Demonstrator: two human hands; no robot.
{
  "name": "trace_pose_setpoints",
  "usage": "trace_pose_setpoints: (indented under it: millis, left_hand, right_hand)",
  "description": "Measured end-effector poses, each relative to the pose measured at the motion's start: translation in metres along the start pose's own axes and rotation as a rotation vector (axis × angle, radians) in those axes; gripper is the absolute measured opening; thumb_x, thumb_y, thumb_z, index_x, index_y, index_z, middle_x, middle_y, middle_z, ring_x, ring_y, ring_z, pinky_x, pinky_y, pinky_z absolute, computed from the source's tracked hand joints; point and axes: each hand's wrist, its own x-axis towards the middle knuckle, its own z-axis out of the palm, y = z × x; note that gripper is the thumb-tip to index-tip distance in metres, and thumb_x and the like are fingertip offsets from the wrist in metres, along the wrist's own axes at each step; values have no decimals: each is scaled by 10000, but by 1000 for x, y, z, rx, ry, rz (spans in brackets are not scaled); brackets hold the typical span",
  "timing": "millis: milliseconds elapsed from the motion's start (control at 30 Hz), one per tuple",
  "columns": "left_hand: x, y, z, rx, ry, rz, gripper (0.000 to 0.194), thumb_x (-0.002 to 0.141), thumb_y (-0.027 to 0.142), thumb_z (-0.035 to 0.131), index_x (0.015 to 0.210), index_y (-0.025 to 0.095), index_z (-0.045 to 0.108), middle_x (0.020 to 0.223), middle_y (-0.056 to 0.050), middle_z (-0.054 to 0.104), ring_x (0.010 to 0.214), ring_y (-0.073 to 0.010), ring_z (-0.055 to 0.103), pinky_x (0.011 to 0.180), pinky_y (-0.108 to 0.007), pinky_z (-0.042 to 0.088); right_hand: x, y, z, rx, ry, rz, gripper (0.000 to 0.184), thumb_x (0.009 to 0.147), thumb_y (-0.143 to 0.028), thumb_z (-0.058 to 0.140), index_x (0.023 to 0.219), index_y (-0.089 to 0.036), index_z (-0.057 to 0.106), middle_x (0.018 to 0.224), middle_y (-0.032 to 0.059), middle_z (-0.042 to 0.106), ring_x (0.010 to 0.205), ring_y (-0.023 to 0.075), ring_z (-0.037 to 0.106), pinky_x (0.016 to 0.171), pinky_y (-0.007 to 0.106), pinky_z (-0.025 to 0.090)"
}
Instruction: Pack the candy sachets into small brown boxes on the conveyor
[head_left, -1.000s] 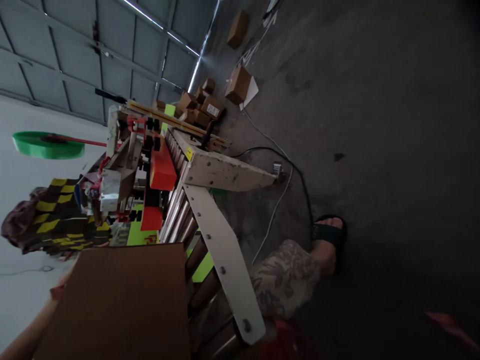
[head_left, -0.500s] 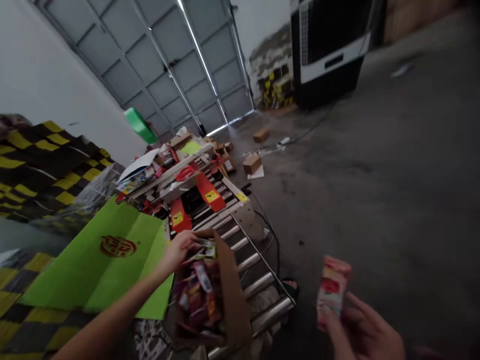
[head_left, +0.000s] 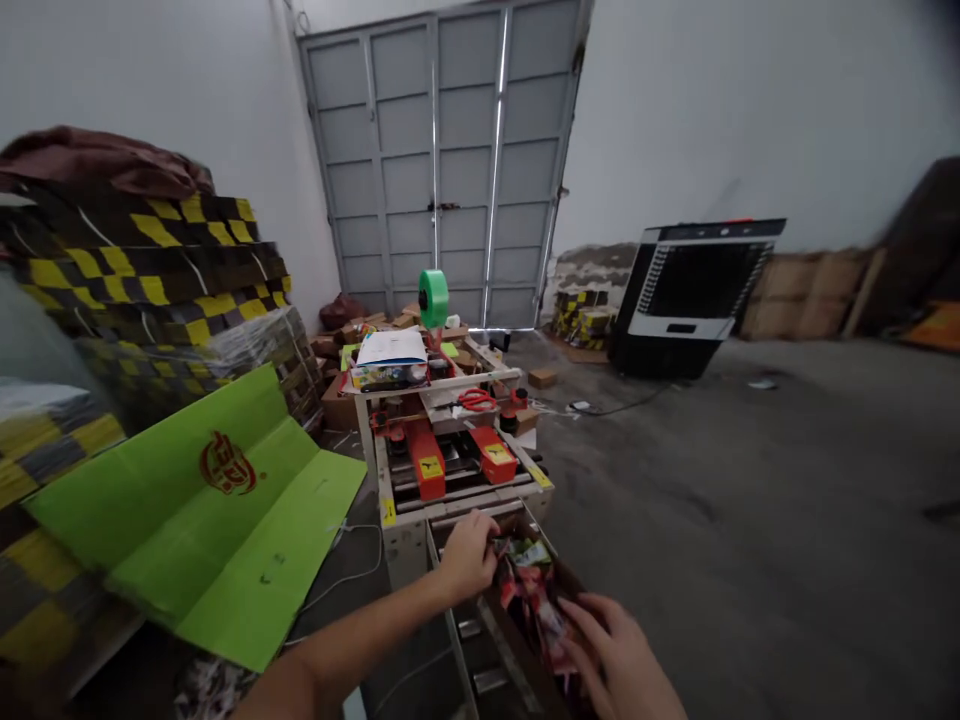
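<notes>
An open cardboard box (head_left: 568,577) full of small snack packets (head_left: 534,605) rests at an angle on the roller conveyor (head_left: 470,628). My left hand (head_left: 471,553) is curled over the box's far left corner, its fingertips partly hidden at the rim. Over the near right part of the same box lies my right hand (head_left: 619,650), its fingers stretched out and touching the packets. No packet shows between those fingers. Just beyond the box stands a carton-taping machine with two red guides (head_left: 427,458) and red-handled scissors (head_left: 476,400) on top.
A green tape roll (head_left: 433,298) rises above the machine. To the left leans a bright green folded cardboard sheet (head_left: 225,520), before stacked black-and-yellow cartons (head_left: 150,270). An air cooler (head_left: 694,300) stands at the right, its cable on the floor. Metal doors (head_left: 442,160) close the back.
My right hand has moved from the right, where it held a pink-red packet, into the box; that packet is no longer in it. The head view has levelled, and my left hand stays at the box.
</notes>
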Motion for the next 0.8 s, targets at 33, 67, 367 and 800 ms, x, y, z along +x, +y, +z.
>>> trace_pose_setpoints:
  millis: [33, 67, 367, 800]
  left_hand:
    - [0, -4, 1, -62, 41, 37, 270, 809, 69, 498, 1046, 168, 582, 1078, -91, 624, 1010, -202, 583, 905, -318, 480]
    - [1, -7, 1, -110, 64, 66, 265, 829, 84, 501, 1071, 165, 572, 1068, -91, 626, 1000, -199, 585, 902, -318, 482]
    - [27, -15, 4, -12, -271, 331, 268, 820, 153, 661, 1087, 175, 642, 1108, -90, 645, 1050, -219, 615, 957, -334, 482]
    - [42, 15, 21, 261, -551, 234, 252, 932, 390, 548, 920, 232, 745, 988, -37, 754, 944, -211, 688, 756, -289, 508]
  right_hand:
    - [-6, 2, 0, 32, 50, -1, 445, 913, -436, 515, 1299, -276, 668, 1304, 135, 612, 1146, 278, 640, 920, 380, 573]
    - [-10, 3, 3, 58, 76, 4, 523, 930, -461, 498, 1411, -268, 573, 1423, 136, 538, 1242, 277, 598, 947, 365, 571]
    - [17, 5, 64, 75, -342, -38, 481, 1006, -406, 313, 1372, -296, 606, 1539, 68, 414, 1404, 259, 446, 1122, 453, 445]
    - [17, -2, 72, 64, -420, 6, 421, 822, -146, 453, 1051, -245, 792, 1401, 126, 567, 1385, 364, 459, 1150, 644, 323]
